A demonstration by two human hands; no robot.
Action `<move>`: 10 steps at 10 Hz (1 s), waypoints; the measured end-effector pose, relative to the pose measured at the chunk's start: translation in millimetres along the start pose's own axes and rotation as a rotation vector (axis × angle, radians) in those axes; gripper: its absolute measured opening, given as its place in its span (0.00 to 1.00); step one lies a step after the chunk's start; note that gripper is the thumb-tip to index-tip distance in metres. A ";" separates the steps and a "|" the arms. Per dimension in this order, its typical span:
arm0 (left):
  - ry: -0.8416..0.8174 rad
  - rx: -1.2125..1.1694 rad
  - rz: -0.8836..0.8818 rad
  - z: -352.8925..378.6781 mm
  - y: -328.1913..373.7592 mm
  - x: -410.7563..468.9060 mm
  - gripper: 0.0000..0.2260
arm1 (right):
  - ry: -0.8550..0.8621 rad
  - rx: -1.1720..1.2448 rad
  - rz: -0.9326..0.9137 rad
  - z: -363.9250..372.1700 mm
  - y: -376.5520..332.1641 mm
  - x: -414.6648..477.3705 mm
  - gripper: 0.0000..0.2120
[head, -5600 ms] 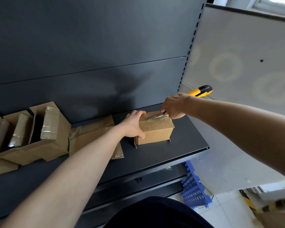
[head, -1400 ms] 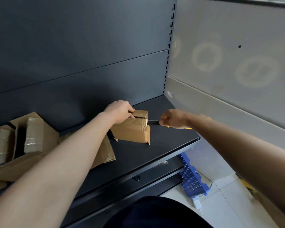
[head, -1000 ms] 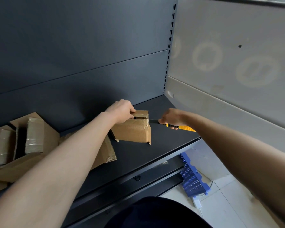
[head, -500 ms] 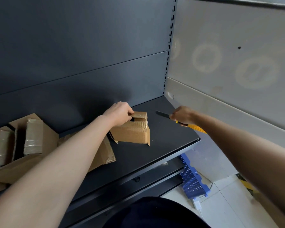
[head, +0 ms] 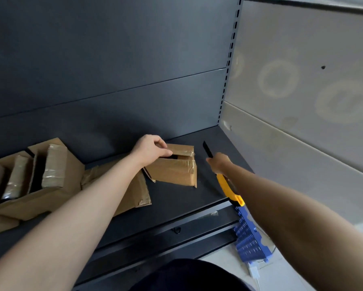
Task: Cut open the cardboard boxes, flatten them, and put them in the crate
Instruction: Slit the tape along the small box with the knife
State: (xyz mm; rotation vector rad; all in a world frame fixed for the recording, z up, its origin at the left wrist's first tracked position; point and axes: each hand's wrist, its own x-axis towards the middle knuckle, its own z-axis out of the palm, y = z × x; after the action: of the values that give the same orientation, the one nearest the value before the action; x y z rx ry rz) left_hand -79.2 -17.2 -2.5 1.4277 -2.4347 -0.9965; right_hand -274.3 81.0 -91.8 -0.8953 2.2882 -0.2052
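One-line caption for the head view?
Left hand grips the opened cardboard box on the shelf; right hand holds the yellow utility knife clear of it.

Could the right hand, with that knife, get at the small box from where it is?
Probably yes. The right hand holds the knife just right of the small box, only bare shelf between. The left hand grips the box's top left, leaving the right end free.

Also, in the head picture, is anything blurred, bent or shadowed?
Head view: the cardboard box and utility knife are fairly sharp; the wide lens slightly bows the slotted upright; a soft shadow darkens the back panel behind the box.
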 end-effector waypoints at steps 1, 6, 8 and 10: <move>0.035 -0.049 -0.142 -3.6 -10.2 0.2 0.23 | 0.014 0.152 0.003 4.0 -6.4 11.8 0.17; -0.001 -0.437 -0.614 1.4 -24.6 7.0 0.26 | 0.135 0.361 -0.491 -36.8 -69.8 -1.8 0.20; 0.002 -0.332 -0.534 3.1 -24.0 8.5 0.22 | -0.041 -0.493 -0.726 -34.5 -101.2 -28.1 0.20; 0.028 -0.355 -0.509 0.7 -32.0 11.2 0.19 | 0.025 -0.503 -0.771 -28.2 -108.0 -30.5 0.12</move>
State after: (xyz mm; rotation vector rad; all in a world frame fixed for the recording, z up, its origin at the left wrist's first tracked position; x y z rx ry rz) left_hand -62.4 -36.5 -24.7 1.9349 -1.7760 -1.4032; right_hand -216.3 17.0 -14.7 -2.0185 1.9276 0.0422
